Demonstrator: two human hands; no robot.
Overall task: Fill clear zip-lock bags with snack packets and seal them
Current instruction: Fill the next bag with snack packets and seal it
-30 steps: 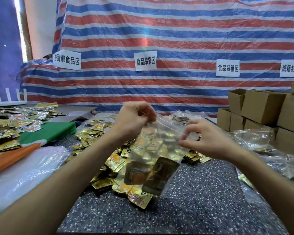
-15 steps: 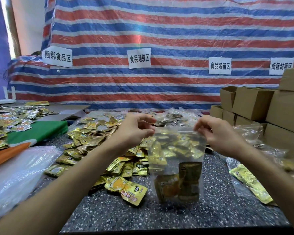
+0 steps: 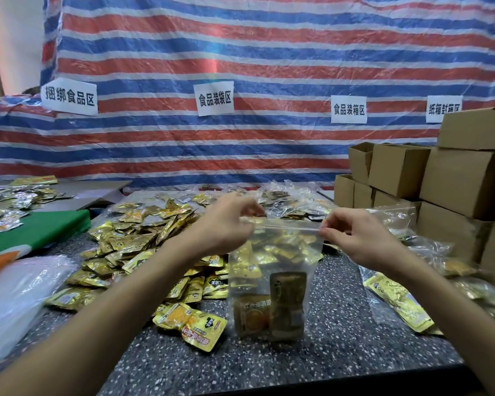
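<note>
- While the clear zip-lock bag (image 3: 272,284) hangs upright over the middle of the speckled worktop (image 3: 340,355), its bottom resting on or just above the surface, both hands hold its top edge.
- Left hand (image 3: 226,224) is pinched shut on the left end of the zip strip; right hand (image 3: 357,238) is pinched shut on the right end, the strip pulled taut between them.
- Filling looks done for this bag: a few gold snack packets (image 3: 269,312) stand at its bottom, with much empty room above them.
- Sealing seems to be the step in hand. Whether the strip is pressed closed along its whole length I cannot tell; it reads as a straight line, so it may be closed or nearly so.
- Left for this bag, by my judgement: run the fingers along the strip if needed, then set it aside.
- Much remains overall: a large heap of loose packets (image 3: 143,241) covers the left and far middle of the worktop, one lying just left of the bag.
- Toward the right edge lie other clear bags (image 3: 397,298) with gold packets in them, apparently filled; their seals cannot be judged.
- Cardboard boxes (image 3: 455,178) are stacked at the far right corner.
</note>
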